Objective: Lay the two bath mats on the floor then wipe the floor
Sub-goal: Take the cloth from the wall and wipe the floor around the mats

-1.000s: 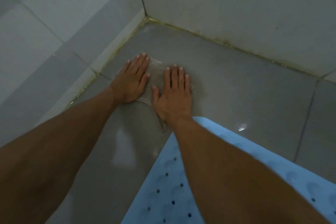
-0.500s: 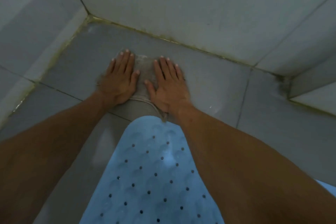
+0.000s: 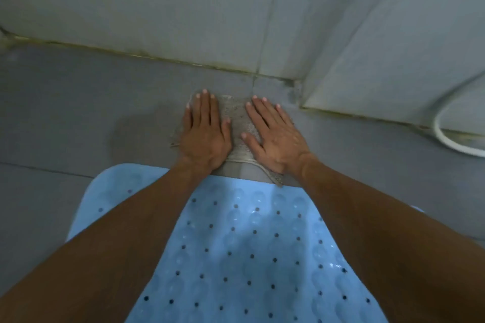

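A grey-beige cloth (image 3: 236, 118) lies flat on the grey tiled floor (image 3: 78, 113) close to the wall. My left hand (image 3: 203, 136) and my right hand (image 3: 275, 139) press on it side by side, palms down and fingers stretched out, neither one gripping. A light blue bath mat (image 3: 249, 244) with rows of small holes lies on the floor just behind the cloth, under my forearms. One corner of the cloth touches the mat's far edge. Only this one mat is in view.
A tiled wall (image 3: 183, 8) runs along the far side, with dirty grout at its foot. It steps out at a corner (image 3: 299, 97) right of my hands. A white hose (image 3: 446, 139) loops on the floor at the far right. A damp patch (image 3: 141, 128) shows left of the cloth.
Both hands have slid the cloth to the right along the foot of the wall, away from the left corner to the wall's step. More of the blue mat shows under my arms.
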A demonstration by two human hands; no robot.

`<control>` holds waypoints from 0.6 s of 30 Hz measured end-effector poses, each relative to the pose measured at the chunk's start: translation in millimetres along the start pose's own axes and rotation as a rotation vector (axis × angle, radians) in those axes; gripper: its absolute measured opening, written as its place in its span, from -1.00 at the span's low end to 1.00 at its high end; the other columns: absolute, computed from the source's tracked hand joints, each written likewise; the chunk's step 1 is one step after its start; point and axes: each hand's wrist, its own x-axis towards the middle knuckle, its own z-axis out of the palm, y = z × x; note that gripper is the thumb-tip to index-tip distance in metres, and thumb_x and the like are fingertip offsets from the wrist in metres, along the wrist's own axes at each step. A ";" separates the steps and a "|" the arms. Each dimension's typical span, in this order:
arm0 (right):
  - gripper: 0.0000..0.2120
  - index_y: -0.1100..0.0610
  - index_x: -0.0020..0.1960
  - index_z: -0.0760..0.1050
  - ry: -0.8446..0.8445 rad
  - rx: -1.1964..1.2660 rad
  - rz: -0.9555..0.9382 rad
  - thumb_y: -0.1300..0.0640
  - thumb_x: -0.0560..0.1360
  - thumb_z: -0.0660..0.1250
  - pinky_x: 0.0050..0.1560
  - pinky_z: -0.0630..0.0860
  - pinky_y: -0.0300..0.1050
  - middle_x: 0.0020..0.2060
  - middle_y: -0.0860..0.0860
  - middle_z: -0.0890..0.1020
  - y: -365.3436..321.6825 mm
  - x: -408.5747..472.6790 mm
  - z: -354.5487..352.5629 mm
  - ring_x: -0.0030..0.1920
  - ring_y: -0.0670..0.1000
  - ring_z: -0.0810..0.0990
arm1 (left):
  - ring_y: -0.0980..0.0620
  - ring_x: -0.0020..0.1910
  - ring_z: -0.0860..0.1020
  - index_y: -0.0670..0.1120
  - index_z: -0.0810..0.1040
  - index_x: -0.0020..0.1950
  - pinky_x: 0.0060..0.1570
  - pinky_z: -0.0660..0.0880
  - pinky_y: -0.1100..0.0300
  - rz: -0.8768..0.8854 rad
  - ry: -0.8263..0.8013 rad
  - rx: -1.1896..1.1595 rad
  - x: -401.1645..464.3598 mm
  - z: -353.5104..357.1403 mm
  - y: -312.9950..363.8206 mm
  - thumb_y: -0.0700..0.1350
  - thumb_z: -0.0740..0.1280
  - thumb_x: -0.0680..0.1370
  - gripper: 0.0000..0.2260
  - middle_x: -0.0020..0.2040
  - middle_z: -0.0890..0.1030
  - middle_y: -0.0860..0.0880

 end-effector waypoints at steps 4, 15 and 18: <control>-0.33 0.05 0.64 -0.04 0.004 -0.040 -0.017 -0.26 0.64 -0.06 0.62 -0.11 0.04 0.64 -0.02 -0.01 72.2 -49.4 -13.1 0.63 -0.05 -0.12 | -0.19 0.56 0.08 -0.29 0.11 0.55 0.52 0.01 -0.12 0.035 0.013 -0.026 -18.4 10.5 82.6 0.05 -0.04 0.64 -0.42 0.56 0.12 -0.26; -0.34 0.13 0.62 0.08 0.032 -0.129 0.083 -0.21 0.64 0.01 0.58 0.08 0.15 0.62 0.07 0.12 265.5 -195.4 -42.0 0.62 0.06 0.06 | -0.21 0.57 -0.08 -0.29 0.00 0.57 0.53 -0.14 -0.12 0.172 -0.089 -0.126 -57.8 39.1 316.8 0.06 -0.06 0.64 -0.40 0.58 -0.03 -0.27; -0.34 0.16 0.61 0.11 0.051 -0.138 0.129 -0.21 0.65 0.01 0.56 0.13 0.17 0.61 0.10 0.15 309.6 -239.8 -48.3 0.61 0.09 0.10 | -0.21 0.57 -0.12 -0.29 -0.03 0.57 0.52 -0.15 -0.13 0.202 -0.138 -0.144 -72.4 44.6 377.1 0.06 -0.08 0.64 -0.40 0.58 -0.07 -0.27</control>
